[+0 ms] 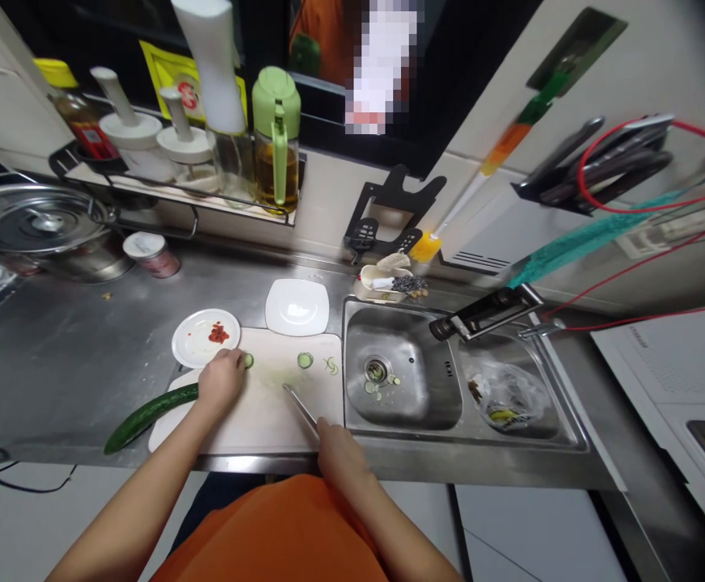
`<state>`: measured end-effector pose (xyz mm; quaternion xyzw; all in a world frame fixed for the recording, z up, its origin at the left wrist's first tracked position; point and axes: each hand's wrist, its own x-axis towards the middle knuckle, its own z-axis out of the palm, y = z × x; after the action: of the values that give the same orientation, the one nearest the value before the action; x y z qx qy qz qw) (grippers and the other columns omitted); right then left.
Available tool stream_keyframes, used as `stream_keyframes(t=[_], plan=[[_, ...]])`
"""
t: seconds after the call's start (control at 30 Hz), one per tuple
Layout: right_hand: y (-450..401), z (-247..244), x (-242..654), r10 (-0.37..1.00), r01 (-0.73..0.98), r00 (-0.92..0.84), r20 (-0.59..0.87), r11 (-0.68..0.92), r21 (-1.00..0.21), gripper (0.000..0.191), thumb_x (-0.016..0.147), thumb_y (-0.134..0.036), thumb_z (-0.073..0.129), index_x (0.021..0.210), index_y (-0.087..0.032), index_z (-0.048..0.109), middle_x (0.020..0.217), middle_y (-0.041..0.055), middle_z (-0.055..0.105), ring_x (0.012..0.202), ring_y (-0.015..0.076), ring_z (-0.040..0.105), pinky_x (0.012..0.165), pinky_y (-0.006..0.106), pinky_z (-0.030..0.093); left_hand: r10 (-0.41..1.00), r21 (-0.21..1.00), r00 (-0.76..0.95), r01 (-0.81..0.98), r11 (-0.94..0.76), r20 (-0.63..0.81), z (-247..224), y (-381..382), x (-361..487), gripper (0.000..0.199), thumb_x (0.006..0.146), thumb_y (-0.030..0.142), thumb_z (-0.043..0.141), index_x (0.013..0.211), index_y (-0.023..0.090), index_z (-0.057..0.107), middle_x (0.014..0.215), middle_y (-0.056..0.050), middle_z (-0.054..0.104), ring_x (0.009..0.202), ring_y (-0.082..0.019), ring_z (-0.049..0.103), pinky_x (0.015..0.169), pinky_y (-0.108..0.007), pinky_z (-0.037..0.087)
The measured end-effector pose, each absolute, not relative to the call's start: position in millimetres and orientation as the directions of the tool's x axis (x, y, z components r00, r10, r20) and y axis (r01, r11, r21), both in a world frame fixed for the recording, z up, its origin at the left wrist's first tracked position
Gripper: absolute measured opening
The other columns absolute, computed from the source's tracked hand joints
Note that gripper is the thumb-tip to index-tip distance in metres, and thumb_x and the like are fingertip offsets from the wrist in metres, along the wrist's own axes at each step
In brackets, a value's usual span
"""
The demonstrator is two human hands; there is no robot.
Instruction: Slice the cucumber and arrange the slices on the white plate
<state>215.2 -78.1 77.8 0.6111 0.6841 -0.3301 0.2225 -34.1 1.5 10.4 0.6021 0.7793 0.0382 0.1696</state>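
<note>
My left hand (221, 381) is wrapped round a long dark green cucumber (149, 414), whose pale cut end shows just right of my fingers. The cucumber lies slanted over the left side of a white cutting board (255, 428), its tail past the board's edge. In my right hand (341, 453) is a kitchen knife (301, 406), its blade angled up and left over the board, apart from the cucumber. A round cucumber slice (305, 360) and some thin peel strips (331, 366) rest on the board's upper right.
Behind the board stand a white plate with red chopped bits (198, 343) and a white square plate (297, 301). To the right is a steel sink (410, 404) with cucumber scraps near the drain, then a plastic bag (516, 392). A lidded pot (86, 250) stands far left.
</note>
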Motion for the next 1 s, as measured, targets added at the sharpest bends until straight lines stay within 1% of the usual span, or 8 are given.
stream_keyframes(t=[0.13, 0.2, 0.3, 0.4, 0.5, 0.73, 0.87, 1.0], plan=[[-79.3, 78.0, 215.6, 0.696, 0.982, -0.162, -0.700, 0.042, -0.186, 0.035, 0.083, -0.005, 0.037, 0.112, -0.018, 0.051, 0.093, 0.0128, 0.065, 0.094, 0.0233, 0.063, 0.068, 0.027, 0.044, 0.984, 0.459, -0.023, 0.883, 0.103, -0.176, 8.5, 14.4, -13.0, 0.030, 0.083, 0.029, 0.043, 0.102, 0.022, 0.067, 0.107, -0.006, 0.063, 0.092, -0.019, 0.059, 0.081, -0.027, 0.044], [-79.5, 77.8, 215.4, 0.695, 0.981, -0.171, -0.699, 0.053, -0.187, 0.034, 0.084, -0.004, 0.037, 0.112, -0.018, 0.051, 0.094, 0.0129, 0.064, 0.095, 0.0227, 0.063, 0.069, 0.027, 0.044, 0.981, 0.523, 0.079, 0.852, 0.025, -0.176, 6.1, 24.3, 4.8, 0.031, 0.081, 0.029, 0.047, 0.103, 0.021, 0.067, 0.107, -0.006, 0.064, 0.095, -0.020, 0.058, 0.085, -0.028, 0.044], [-79.4, 77.7, 214.2, 0.686, 0.983, -0.166, -0.708, 0.058, -0.174, 0.035, 0.084, -0.004, 0.037, 0.113, -0.018, 0.050, 0.096, 0.0131, 0.064, 0.095, 0.0227, 0.063, 0.070, 0.028, 0.045, 0.966, 0.546, 0.155, 0.838, -0.017, -0.207, 0.8, 37.2, 31.5, 0.032, 0.079, 0.028, 0.052, 0.106, 0.021, 0.067, 0.103, -0.007, 0.064, 0.096, -0.020, 0.057, 0.086, -0.029, 0.043], [-79.6, 78.1, 213.0, 0.682, 0.985, -0.157, -0.714, 0.059, -0.160, 0.035, 0.084, -0.004, 0.037, 0.113, -0.018, 0.049, 0.096, 0.0134, 0.064, 0.097, 0.0235, 0.062, 0.070, 0.028, 0.045, 0.945, 0.545, 0.205, 0.837, -0.034, -0.256, -4.7, 44.0, 47.9, 0.031, 0.077, 0.026, 0.053, 0.104, 0.022, 0.068, 0.100, -0.007, 0.063, 0.094, -0.019, 0.057, 0.084, -0.027, 0.042], [-80.6, 78.3, 212.8, 0.690, 0.985, -0.162, -0.706, 0.070, -0.158, 0.037, 0.083, -0.002, 0.035, 0.114, -0.017, 0.049, 0.097, 0.0139, 0.064, 0.098, 0.0241, 0.061, 0.072, 0.029, 0.046, 0.932, 0.550, 0.227, 0.835, -0.038, -0.281, -8.6, 45.7, 52.5, 0.028, 0.077, 0.025, 0.053, 0.099, 0.022, 0.069, 0.098, -0.007, 0.062, 0.093, -0.018, 0.057, 0.082, -0.026, 0.041], [-80.3, 78.8, 213.7, 0.681, 0.985, -0.157, -0.715, 0.050, -0.168, 0.037, 0.083, -0.003, 0.037, 0.114, -0.017, 0.049, 0.095, 0.0132, 0.065, 0.098, 0.0234, 0.062, 0.073, 0.029, 0.045, 0.949, 0.579, 0.192, 0.815, -0.011, -0.252, -13.9, 47.5, 53.6, 0.017, 0.072, 0.022, 0.056, 0.085, 0.019, 0.067, 0.093, -0.007, 0.063, 0.089, -0.018, 0.057, 0.080, -0.027, 0.042], [-78.6, 79.7, 213.6, 0.677, 0.985, -0.159, -0.718, 0.056, -0.165, 0.036, 0.083, -0.002, 0.037, 0.113, -0.018, 0.049, 0.095, 0.0133, 0.065, 0.097, 0.0235, 0.063, 0.071, 0.028, 0.046, 0.949, 0.605, 0.183, 0.796, 0.009, -0.255, -11.4, 46.3, 55.4, 0.012, 0.072, 0.020, 0.053, 0.077, 0.019, 0.064, 0.085, -0.004, 0.065, 0.080, -0.017, 0.057, 0.074, -0.026, 0.042], [-77.7, 80.6, 213.9, 0.680, 0.985, -0.158, -0.716, 0.058, -0.162, 0.034, 0.084, -0.004, 0.036, 0.113, -0.018, 0.049, 0.096, 0.0134, 0.064, 0.097, 0.0241, 0.063, 0.071, 0.029, 0.046, 0.948, 0.683, 0.168, 0.727, 0.066, -0.271, -5.9, 40.4, 49.5, 0.011, 0.073, 0.023, 0.052, 0.076, 0.020, 0.063, 0.072, 0.000, 0.064, 0.068, -0.014, 0.056, 0.065, -0.024, 0.040]])
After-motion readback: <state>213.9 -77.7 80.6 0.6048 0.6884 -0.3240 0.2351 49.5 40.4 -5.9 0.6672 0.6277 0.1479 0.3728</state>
